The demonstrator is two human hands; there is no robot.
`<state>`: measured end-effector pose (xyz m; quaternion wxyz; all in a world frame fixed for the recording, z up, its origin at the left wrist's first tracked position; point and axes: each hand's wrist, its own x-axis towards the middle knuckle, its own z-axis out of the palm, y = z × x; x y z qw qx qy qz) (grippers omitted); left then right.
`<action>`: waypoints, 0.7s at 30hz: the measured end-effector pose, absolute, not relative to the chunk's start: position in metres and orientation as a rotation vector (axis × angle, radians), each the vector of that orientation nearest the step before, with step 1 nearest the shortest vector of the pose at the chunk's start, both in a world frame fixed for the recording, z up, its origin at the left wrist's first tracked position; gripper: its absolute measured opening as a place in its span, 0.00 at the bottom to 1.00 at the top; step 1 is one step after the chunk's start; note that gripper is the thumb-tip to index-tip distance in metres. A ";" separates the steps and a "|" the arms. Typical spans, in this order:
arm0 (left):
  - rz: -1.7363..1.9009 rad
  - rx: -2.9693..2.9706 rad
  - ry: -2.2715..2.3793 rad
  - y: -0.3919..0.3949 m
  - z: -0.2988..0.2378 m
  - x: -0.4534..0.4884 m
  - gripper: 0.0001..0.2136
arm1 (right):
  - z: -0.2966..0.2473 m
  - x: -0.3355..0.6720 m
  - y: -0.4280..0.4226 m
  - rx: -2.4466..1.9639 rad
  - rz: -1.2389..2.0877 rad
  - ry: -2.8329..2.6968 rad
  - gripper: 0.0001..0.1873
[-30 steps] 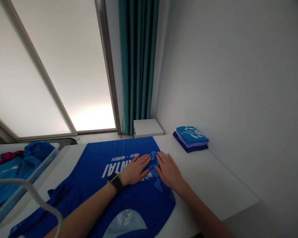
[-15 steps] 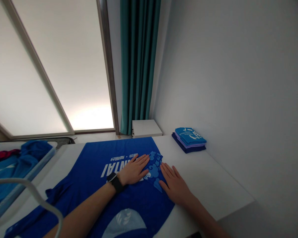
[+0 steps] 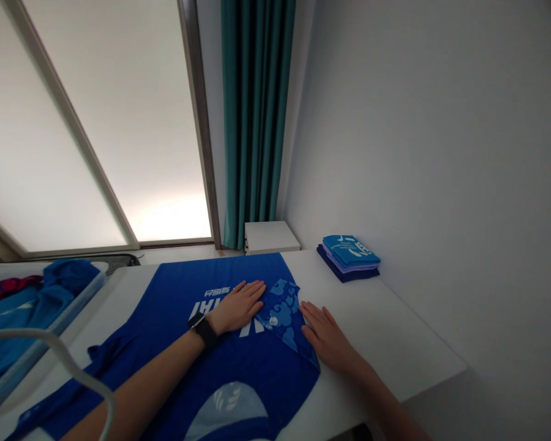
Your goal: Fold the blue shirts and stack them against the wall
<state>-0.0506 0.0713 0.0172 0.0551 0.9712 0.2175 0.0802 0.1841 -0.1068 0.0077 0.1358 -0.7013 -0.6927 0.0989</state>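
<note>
A blue shirt (image 3: pixel 223 358) lies spread on the white tabletop (image 3: pixel 371 324), its patterned sleeve (image 3: pixel 284 318) turned inward over the body. The left hand (image 3: pixel 239 306) rests palm down across the white lettering, fingers extended, gripping nothing; this presumably keeps the cloth from shifting. The right hand (image 3: pixel 328 337) is likewise flat and unclamped, fingertips at the sleeve's outer edge, apparently to keep that edge aligned; whether they press cloth or tabletop cannot be told.

Clearances: the shirt reaches close to the far edge. Right of it, tabletop extends to a near corner, bounded by the wall (image 3: pixel 417 184) and a folded stack (image 3: pixel 351 254). On the left, a tub (image 3: pixel 55 343) of garments and a pale cable (image 3: pixel 68 367) limit movement.
</note>
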 end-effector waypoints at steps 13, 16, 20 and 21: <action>0.306 2.954 0.506 0.049 0.011 -0.050 0.27 | 0.024 0.160 -0.110 -1.856 0.310 -2.310 0.32; 0.329 2.942 0.511 0.048 0.012 -0.052 0.27 | 0.026 0.160 -0.112 -1.886 0.326 -2.307 0.33; 0.344 2.929 0.550 0.046 0.017 -0.061 0.27 | 0.033 0.155 -0.104 -1.924 0.328 -2.268 0.33; 0.350 2.929 0.561 0.045 0.018 -0.066 0.27 | 0.035 0.151 -0.100 -1.927 0.317 -2.263 0.33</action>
